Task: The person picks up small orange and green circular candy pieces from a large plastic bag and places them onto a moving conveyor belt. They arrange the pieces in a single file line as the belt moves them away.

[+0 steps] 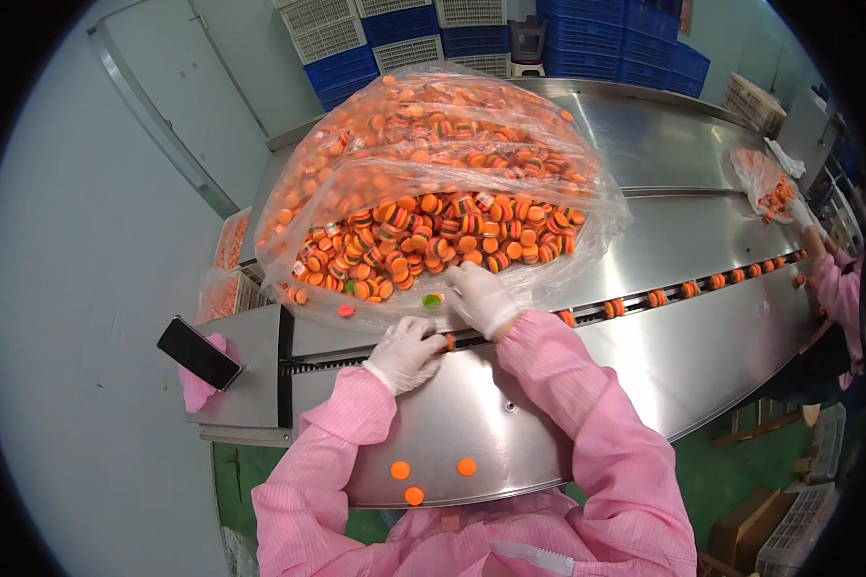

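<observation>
A large clear plastic bag (601,207) lies open on the steel table, heaped with striped orange, red and green round candies (423,231). My gloved left hand (404,354) is bent over the conveyor channel, its fingertips closed at the side of one striped round candy (449,341). Just to the right, my gloved right hand (481,298) is at the bag's near edge with fingers curled; what they hold, if anything, is hidden. A green piece (432,300) and a pink-red piece (345,310) lie on the plastic left of it.
A row of striped candies (656,298) stands spaced along the conveyor toward the right. Three orange discs (400,470) lie near the table's front edge. A phone (199,352) rests on pink cloth at left. At far right, a co-worker's gloved hand (801,213) is beside a smaller candy bag (755,173).
</observation>
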A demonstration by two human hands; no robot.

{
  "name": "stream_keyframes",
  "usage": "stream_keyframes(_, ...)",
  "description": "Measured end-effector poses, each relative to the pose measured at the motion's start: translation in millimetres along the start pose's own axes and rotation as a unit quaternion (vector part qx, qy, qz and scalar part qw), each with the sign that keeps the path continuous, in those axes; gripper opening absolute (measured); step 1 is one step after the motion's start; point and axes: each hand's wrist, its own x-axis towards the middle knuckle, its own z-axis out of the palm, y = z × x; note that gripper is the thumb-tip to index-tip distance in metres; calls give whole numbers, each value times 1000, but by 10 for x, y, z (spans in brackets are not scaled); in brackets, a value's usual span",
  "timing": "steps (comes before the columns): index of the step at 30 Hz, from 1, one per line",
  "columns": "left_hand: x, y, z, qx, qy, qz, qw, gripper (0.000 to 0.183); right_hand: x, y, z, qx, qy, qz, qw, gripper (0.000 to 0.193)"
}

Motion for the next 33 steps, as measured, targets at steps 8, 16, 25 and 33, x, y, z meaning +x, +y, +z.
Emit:
stream_keyframes(8, 111, -516, -188, 88, 210, -160, 961, 22, 243, -103, 340, -13, -99, 22, 995, 26)
stream_keyframes(16, 246, -777, -152, 76, 22, -346, 935, 35, -381, -380, 33, 253, -293, -115, 915, 24)
stream_keyframes(25, 129, -722, -59, 41, 71, -269, 960, 24, 453, -323, 414, -5, 141, -187, 972, 25)
stream_keyframes(33, -369, -565, -224, -316, -51, -277, 906, 17, 685, -458, 560, -180, 6, -161, 970, 14)
